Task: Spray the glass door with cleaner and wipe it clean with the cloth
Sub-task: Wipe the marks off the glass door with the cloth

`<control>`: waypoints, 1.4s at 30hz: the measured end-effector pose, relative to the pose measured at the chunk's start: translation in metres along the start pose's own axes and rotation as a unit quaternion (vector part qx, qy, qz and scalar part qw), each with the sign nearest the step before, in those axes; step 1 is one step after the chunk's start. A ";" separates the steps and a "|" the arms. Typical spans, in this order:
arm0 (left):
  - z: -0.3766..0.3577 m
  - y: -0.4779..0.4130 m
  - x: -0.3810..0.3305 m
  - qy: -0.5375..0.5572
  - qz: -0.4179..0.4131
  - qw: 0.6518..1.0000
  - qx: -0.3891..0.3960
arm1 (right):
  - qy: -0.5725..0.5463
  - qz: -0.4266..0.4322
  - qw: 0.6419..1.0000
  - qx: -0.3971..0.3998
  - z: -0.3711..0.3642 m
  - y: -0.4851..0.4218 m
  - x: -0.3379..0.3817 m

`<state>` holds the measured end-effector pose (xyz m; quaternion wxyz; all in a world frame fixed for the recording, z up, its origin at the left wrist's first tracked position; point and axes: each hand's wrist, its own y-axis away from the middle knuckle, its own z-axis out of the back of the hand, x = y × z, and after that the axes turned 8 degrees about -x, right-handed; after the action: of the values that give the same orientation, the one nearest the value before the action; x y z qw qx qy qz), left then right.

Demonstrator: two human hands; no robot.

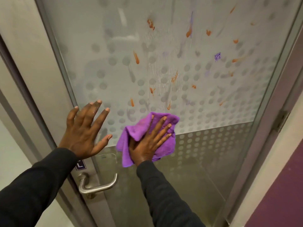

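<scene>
The frosted glass door [188,51] with a dotted pattern fills the view, marked by orange smears [136,57] and a purple blotch [217,56], with wet streaks down its middle. My right hand [148,141] lies flat with fingers spread, pressing a purple cloth [131,128] against the glass just above the lower dotted band. My left hand [85,130] is open, palm flat against the door near its left edge. No spray bottle is in view.
A metal lever handle [100,185] sits below my left hand on the door's left stile. The grey door frame [49,79] runs down the left; another frame post and a purple wall [282,194] stand at the right.
</scene>
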<state>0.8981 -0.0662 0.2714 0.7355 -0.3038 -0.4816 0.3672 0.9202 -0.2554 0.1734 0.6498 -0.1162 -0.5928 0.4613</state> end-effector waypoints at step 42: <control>-0.043 -0.012 0.001 -0.121 0.007 0.991 -0.050 | -0.041 -0.028 0.986 -0.162 0.075 -0.197 -0.099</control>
<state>0.9413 -0.0761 0.2660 0.6530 -0.2965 -0.5827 0.3822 0.9583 -0.4659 0.2651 0.6103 -0.1847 -0.6886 0.3452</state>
